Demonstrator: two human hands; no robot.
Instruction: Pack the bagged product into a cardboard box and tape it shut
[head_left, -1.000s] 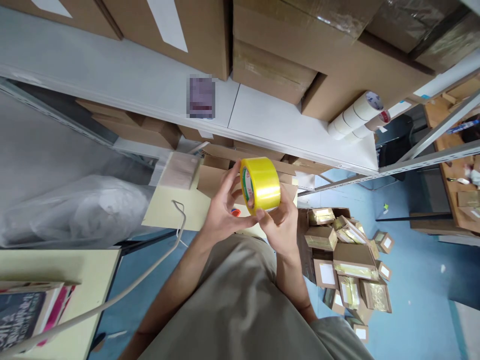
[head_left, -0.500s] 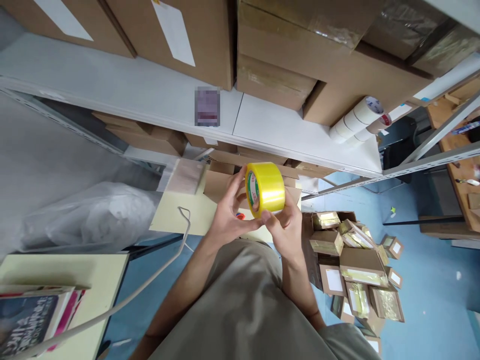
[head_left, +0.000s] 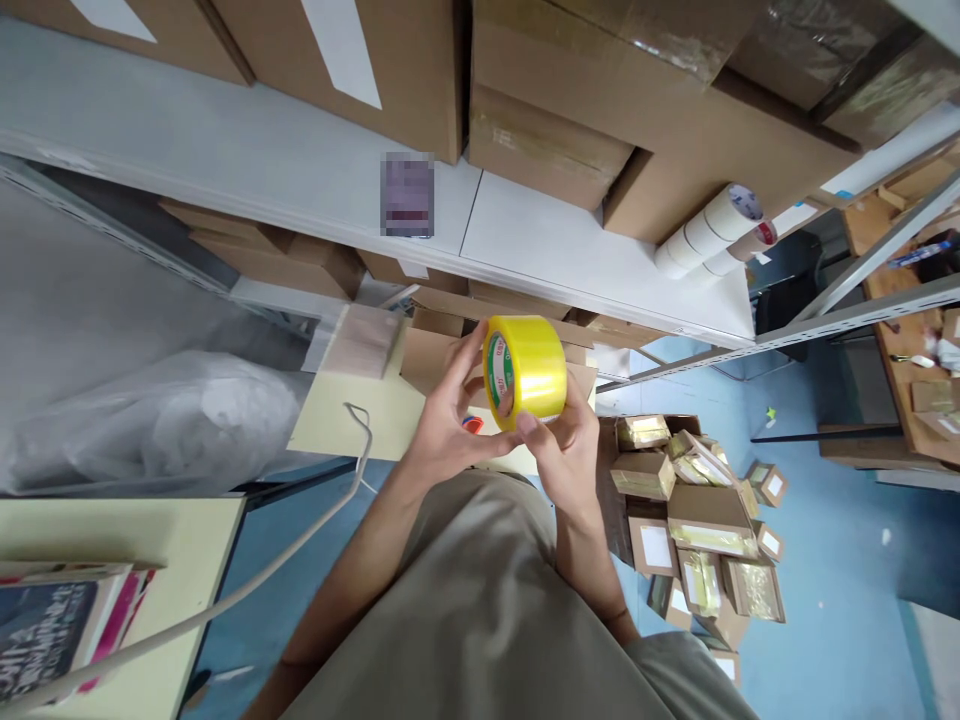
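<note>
A roll of yellow packing tape (head_left: 541,366) is held up in front of me, its cardboard core with green and white print facing left. My left hand (head_left: 450,425) grips the roll from the left, fingers at its upper rim and thumb at its lower edge. From the right, my right hand (head_left: 564,450) closes around the outer side, its thumb pressed on the lower front edge. Below the roll, a small orange-red object (head_left: 472,425) is partly covered by my left hand. Behind it stands an open cardboard box (head_left: 424,358) on a pale yellow table (head_left: 330,415).
A grey shelf (head_left: 540,235) with large cartons and white tape rolls (head_left: 709,235) runs across ahead. Taped small boxes (head_left: 709,520) are piled on the blue floor at right. Books (head_left: 60,620), a pale cable (head_left: 300,545) and a plastic-wrapped bundle (head_left: 165,425) lie left.
The view has shifted slightly, so the surroundings sit a little higher and further left. Both hands keep hold of the tape roll, which has barely turned.
</note>
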